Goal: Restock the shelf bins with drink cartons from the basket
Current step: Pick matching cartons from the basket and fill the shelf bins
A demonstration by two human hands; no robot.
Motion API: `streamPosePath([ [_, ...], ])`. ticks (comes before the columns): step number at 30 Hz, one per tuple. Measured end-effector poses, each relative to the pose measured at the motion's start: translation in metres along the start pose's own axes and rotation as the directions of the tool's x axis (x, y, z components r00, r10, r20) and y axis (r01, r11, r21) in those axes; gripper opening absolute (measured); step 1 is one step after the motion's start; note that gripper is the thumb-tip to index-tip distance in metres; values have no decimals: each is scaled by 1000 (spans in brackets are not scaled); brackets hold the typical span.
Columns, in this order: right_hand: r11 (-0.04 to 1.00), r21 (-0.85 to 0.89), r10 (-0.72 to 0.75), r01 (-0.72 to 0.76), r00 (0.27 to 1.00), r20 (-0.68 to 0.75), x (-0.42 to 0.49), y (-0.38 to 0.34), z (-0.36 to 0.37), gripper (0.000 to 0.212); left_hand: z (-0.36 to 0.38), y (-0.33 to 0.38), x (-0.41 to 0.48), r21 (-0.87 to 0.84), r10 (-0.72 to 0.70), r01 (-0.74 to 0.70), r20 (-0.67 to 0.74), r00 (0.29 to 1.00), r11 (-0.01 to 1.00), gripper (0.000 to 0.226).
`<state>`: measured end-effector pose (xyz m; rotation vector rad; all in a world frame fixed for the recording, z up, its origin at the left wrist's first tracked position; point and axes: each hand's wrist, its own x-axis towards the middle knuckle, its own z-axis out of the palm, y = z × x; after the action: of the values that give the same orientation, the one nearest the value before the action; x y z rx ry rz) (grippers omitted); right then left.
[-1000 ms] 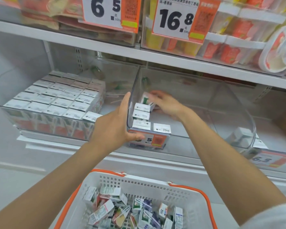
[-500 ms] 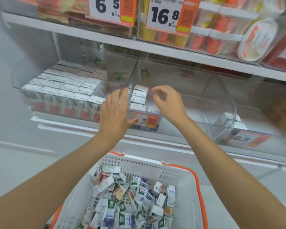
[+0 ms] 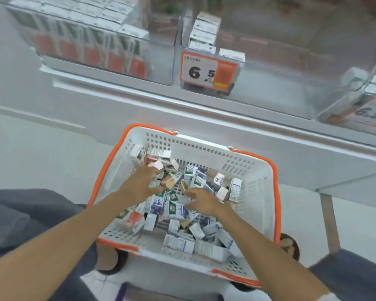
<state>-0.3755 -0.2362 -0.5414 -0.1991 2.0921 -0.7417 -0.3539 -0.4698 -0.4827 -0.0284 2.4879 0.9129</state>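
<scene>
Both hands were caught down inside the white basket (image 3: 258, 205) with the orange rim, right on top of the jumbled drink cartons (image 3: 176, 209). The left hand (image 3: 142, 184) was spread loosely over the far-left part of the pile, fingers half curled around a small carton or two, though motion blur meant a firm hold couldn't really be confirmed. The right hand (image 3: 201, 202) was reaching leftward toward the middle of the heap, fingers partly open, and nothing was clearly gripped there either. The cartons were tumbled at every angle, so no common long axis could be made out; each pick would probably need its own wrist turn. The target, judging by the gaps, looked to be the middle shelf bin (image 3: 291, 61) up and ahead of the hands, where only a short column of cartons was stood along its left wall behind the price tag (image 3: 208, 70). The left bin (image 3: 91, 31) was already packed. The right hand seemed slightly nearer that empty space.
</scene>
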Motion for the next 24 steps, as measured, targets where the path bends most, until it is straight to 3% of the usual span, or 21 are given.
streamPosePath([
  [3,998,-16,65,-64,987,146,26,2,41,87,5,-20,-2,-30,-49,48,-24,999,998,32],
  [5,966,-257,16,5,997,81,36,6,54,85,6,-29,0,-27,-128,127,-47,991,992,31],
  [7,939,-342,-39,42,999,16,38,9,53,79,9,-33,2,-72,-193,190,-49,980,979,35],
  [10,996,-84,-26,17,994,-106,34,-2,33,69,11,-29,5,-224,-274,260,-30,961,939,43],
  [12,996,73,-43,61,974,-223,30,-22,21,41,10,-22,8,-409,-302,306,75,950,860,44],
  [15,946,276,-140,170,982,-124,31,-54,5,23,10,-15,12,-577,-246,376,293,924,725,48],
  [18,903,394,-151,171,985,-82,41,-60,0,31,4,-25,14,-612,-333,376,189,924,696,43],
  [20,953,277,-109,125,991,-71,52,-52,8,40,-3,-36,14,-626,-380,389,156,912,676,46],
  [22,986,158,-57,47,997,61,60,-48,25,68,-8,-43,13,-646,-379,401,183,907,649,48],
  [24,999,-29,-23,27,992,127,68,-46,43,82,-10,-44,11,-652,-374,396,181,910,646,47],
])
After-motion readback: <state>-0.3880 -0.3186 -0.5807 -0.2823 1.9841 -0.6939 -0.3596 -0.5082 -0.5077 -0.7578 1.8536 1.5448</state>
